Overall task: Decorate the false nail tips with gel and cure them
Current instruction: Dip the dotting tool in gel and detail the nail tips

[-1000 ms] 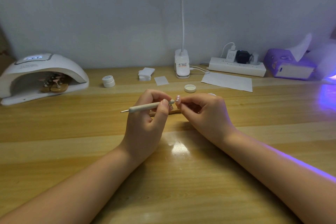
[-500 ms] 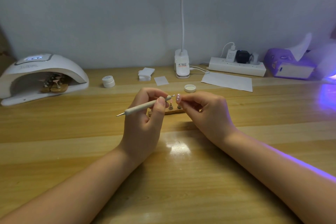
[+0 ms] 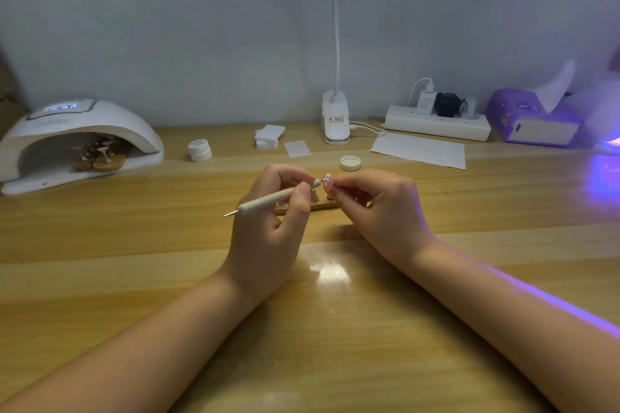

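Left hand (image 3: 268,228) gripping a dotting pen (image 3: 273,198) between thumb and curled fingers, metal point aimed right and meeting a pale pink nail tip (image 3: 327,182). Right hand (image 3: 379,208) pinching that nail tip from the right, raised just above a wooden holder (image 3: 310,206) on the counter (image 3: 318,345), largely hidden behind both hands. Far left, a white curing lamp (image 3: 79,141) with more nail tips on stands (image 3: 100,156) inside its opening. Beside it a small white gel pot (image 3: 200,150); further right an open lid (image 3: 350,163), white wipes (image 3: 268,136), a clip lamp base (image 3: 335,121), a paper sheet (image 3: 419,151), a power strip (image 3: 436,122) and a purple tissue box (image 3: 533,121).
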Demonstrator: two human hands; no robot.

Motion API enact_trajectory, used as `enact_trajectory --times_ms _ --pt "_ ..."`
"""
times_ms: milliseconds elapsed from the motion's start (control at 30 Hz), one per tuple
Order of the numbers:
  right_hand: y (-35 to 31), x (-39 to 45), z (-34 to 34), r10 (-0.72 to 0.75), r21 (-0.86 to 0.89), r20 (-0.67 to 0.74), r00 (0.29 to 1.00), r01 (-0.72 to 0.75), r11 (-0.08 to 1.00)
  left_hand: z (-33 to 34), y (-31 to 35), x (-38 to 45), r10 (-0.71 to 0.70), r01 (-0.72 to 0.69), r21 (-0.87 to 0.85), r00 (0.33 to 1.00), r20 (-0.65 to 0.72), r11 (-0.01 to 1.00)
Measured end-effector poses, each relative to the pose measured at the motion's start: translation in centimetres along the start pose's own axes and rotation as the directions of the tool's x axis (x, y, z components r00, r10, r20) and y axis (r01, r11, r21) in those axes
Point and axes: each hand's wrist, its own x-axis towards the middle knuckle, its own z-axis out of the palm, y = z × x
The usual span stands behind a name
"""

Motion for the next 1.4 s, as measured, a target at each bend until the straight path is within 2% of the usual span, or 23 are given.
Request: enact_trajectory --times_ms 667,933,1400 --pt "-0.17 0.01 -0.06 -0.012 -0.023 0.002 1.000 0.013 1.000 0.03 0.04 0.02 -0.029 0.029 -0.017 1.000 0.006 0.999" --pt "-0.12 0.09 -0.07 -0.007 -0.029 0.012 1.000 0.007 1.000 0.04 0.04 0.05 -0.056 0.055 -0.020 0.998 -0.040 0.998" --pt "-0.25 0.06 -0.14 -0.012 -0.031 0.022 1.000 0.013 0.999 0.10 -0.05 0.05 -0.048 0.048 -0.012 0.999 -0.005 0.999"
